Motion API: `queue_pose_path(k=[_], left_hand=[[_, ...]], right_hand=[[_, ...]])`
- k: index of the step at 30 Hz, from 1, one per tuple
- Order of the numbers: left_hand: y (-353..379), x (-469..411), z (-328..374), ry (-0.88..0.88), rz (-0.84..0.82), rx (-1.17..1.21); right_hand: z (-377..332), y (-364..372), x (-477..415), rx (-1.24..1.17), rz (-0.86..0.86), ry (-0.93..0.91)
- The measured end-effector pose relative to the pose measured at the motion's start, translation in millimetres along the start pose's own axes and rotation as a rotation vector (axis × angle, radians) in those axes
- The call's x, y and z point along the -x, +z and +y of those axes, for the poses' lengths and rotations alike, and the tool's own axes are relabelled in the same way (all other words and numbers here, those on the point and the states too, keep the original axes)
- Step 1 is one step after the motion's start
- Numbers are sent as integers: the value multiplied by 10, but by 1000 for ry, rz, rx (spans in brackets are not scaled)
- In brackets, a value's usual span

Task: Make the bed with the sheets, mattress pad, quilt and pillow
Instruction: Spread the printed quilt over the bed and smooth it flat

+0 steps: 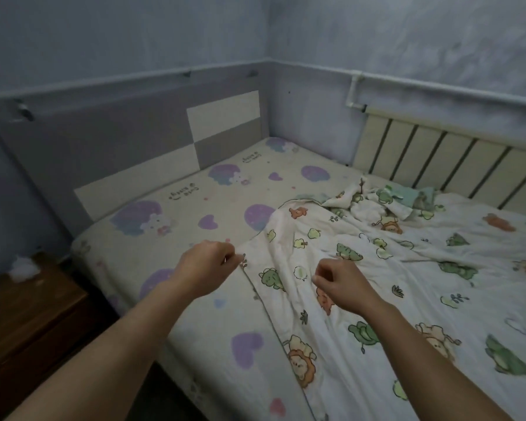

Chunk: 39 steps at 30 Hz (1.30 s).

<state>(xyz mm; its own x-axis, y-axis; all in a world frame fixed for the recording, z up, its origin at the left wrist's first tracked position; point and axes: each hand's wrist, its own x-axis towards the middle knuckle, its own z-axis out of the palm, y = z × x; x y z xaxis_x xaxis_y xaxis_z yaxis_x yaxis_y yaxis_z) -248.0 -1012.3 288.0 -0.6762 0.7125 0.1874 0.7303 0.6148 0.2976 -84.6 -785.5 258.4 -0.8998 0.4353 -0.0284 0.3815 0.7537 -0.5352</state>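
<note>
A cream sheet with purple hearts [225,189] covers the head end of the bed. Over the right part lies a white quilt printed with lions and green animals [407,284], rumpled and bunched near the radiator. My left hand [208,262] pinches the quilt's upper left corner at its dark piped edge. My right hand [340,284] pinches a fold of the quilt a little to the right. Both arms reach in from the bottom. No pillow shows.
A grey and cream padded headboard [152,153] backs the bed on the left. A slatted cream radiator cover [444,159] runs along the far side. A brown wooden nightstand [28,314] with a white tuft on it stands at the lower left.
</note>
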Motion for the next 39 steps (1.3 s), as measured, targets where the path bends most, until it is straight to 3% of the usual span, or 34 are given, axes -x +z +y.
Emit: queue_pose_path(k=[10, 16, 21, 26, 32, 36, 39], left_hand=[[926, -1736, -1074, 58, -173, 69], [1832, -2721, -1625, 51, -299, 59], [2702, -3218, -1862, 92, -415, 37], [3568, -3568, -2031, 139, -496, 66], [4440, -3701, -2270, 95, -682, -109], [4606, -3499, -2387, 228, -730, -57], [4408, -3256, -2567, 270, -791, 64]], right_hand=[[255, 748, -1462, -10, -25, 263], [761, 1380, -2332, -30, -67, 463], [1171, 1948, -2864, 13, -85, 524], [1557, 2605, -3340, 109, -81, 556], [1808, 3172, -3636, 193, 9, 610], [1689, 3367, -3568, 82, 85, 624], [1417, 3442, -3421, -26, 48, 552]])
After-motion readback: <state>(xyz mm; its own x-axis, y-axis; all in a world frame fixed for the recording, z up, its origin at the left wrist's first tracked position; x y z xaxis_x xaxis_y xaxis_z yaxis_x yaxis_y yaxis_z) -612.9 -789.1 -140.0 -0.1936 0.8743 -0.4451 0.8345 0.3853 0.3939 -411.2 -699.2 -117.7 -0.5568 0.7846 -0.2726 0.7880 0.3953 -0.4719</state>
